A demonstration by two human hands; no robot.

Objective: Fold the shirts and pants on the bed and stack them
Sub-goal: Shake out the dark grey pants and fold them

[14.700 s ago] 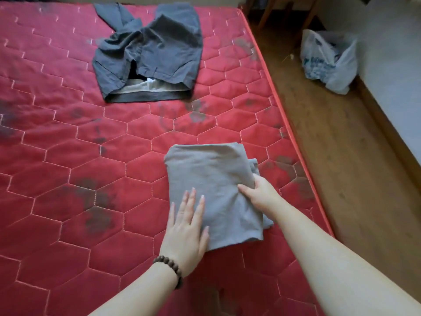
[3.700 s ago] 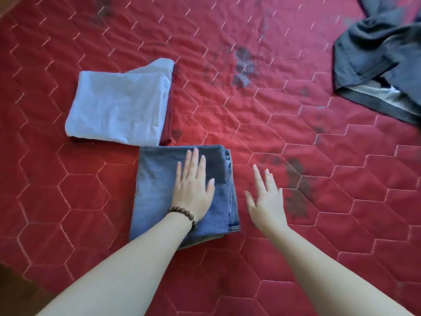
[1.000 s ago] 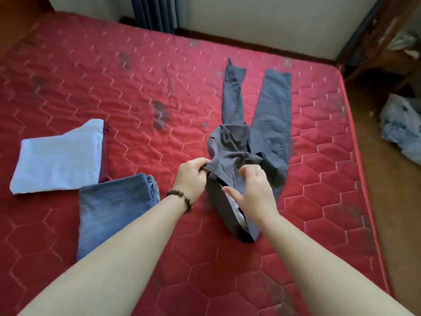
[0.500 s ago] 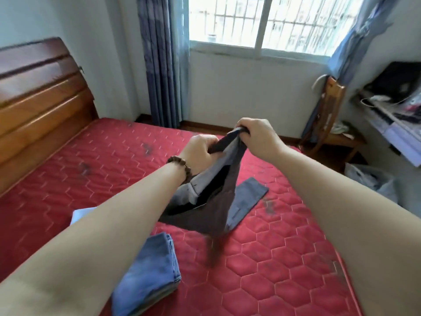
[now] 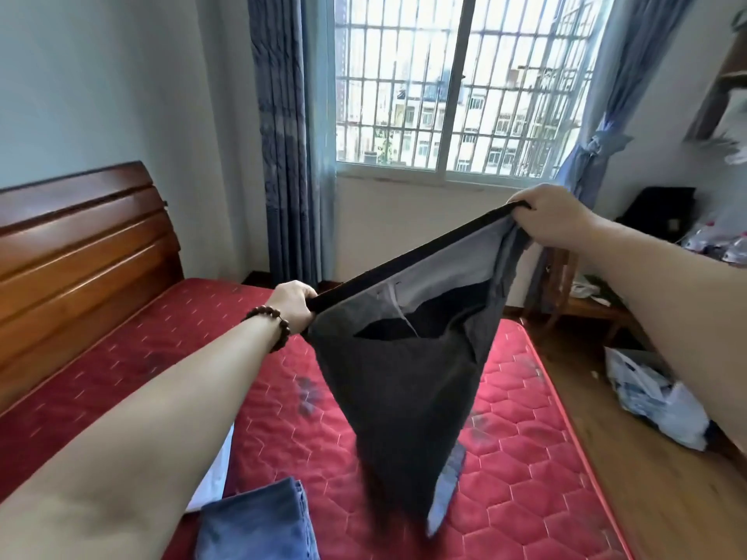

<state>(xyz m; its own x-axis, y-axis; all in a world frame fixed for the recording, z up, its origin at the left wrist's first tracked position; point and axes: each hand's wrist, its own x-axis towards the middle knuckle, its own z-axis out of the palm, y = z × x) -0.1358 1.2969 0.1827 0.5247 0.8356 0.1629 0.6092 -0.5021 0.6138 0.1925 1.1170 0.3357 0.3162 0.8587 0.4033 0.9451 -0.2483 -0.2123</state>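
Note:
Dark grey pants [image 5: 404, 390] hang in the air above the red mattress [image 5: 521, 430], stretched by the waistband. My left hand [image 5: 293, 307] grips the left end of the waistband, and my right hand [image 5: 551, 214] grips the right end, held higher. The legs dangle down towards the mattress. Folded blue jeans [image 5: 254, 523] lie at the bottom of the view on the bed, with a folded white shirt [image 5: 214, 480] partly hidden behind my left forearm.
A wooden headboard [image 5: 81, 260] stands at the left. Behind the bed are a barred window [image 5: 456, 82] and blue curtains [image 5: 283, 135]. On the wooden floor to the right lies a plastic bag [image 5: 655, 402], near a wooden chair [image 5: 586, 305].
Both hands have lifted the grey pants off the bed and pulled the waistband wide apart, the right hand rising higher. My view has tilted up towards the window.

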